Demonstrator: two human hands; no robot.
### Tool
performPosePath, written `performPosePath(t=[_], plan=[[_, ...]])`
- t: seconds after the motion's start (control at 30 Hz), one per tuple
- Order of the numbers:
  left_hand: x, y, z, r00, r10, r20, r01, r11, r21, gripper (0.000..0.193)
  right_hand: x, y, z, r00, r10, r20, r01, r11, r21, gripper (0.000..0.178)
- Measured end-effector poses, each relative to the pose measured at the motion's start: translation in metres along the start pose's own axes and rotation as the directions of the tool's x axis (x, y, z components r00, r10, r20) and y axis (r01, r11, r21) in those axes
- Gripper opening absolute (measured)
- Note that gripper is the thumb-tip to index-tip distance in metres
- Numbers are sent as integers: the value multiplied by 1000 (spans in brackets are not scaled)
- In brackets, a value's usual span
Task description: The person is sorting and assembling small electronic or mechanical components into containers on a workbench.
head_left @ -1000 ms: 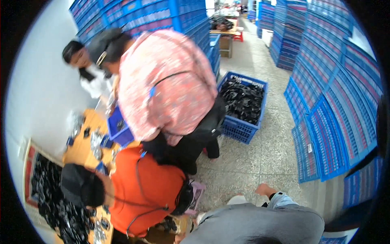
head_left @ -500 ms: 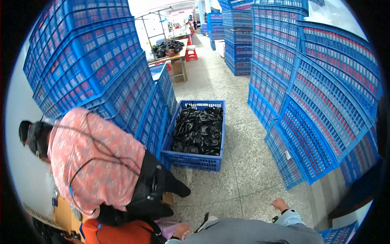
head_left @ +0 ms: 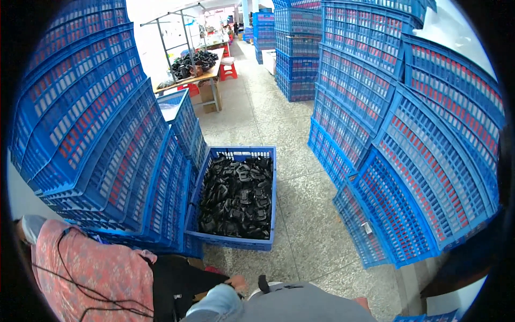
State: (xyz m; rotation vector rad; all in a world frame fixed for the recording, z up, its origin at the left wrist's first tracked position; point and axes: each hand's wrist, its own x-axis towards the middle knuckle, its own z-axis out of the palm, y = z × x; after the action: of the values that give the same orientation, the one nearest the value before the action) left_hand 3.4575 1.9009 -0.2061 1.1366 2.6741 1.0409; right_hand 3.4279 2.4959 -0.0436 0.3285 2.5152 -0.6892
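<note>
My left hand point(head_left: 237, 283) shows past its light blue sleeve at the lower edge, close to the dark trousers of a person in a pink floral top. Its fingers are too small and blurred to read. Only a bit of my right hand point(head_left: 363, 303) appears beside my grey-clad body, and its fingers are hidden. On the floor ahead, apart from both hands, stands a blue plastic crate point(head_left: 230, 241) filled with black moulded plastic parts point(head_left: 236, 196).
Tall stacks of blue crates line the left point(head_left: 107, 134) and right point(head_left: 359, 80) sides. The person in the pink floral top point(head_left: 91, 268) bends at the lower left. Farther off are a table point(head_left: 209, 72) heaped with black parts and a red stool point(head_left: 228, 68).
My view has shifted and come nearer the left crate stack. The left hand has swung forward, and the right has dropped back beside my body. An orange-clad figure has left the view.
</note>
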Motion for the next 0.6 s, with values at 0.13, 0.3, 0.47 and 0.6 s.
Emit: performPosePath(t=[0.13, 0.3, 0.47, 0.6], plan=[[114, -45, -95, 539, -829, 153, 832, 552, 63, 31, 26, -81, -23, 987, 160, -4, -156, 971, 180, 20], [268, -62, -206, 543, -836, 84, 839, 543, -19, 34, 119, -96, -56, 998, -54, -15, 51, 988, -144, 16], [320, -98, -205, 481, -877, -5, 854, 469, -225, 34, 240, -110, -119, 952, -301, 54, 291, 840, -458, 13], [318, -127, -181, 269, -950, 159, 939, 222, -263, 32, 341, -124, -145, 865, -462, 196, 471, 613, -635, 10]])
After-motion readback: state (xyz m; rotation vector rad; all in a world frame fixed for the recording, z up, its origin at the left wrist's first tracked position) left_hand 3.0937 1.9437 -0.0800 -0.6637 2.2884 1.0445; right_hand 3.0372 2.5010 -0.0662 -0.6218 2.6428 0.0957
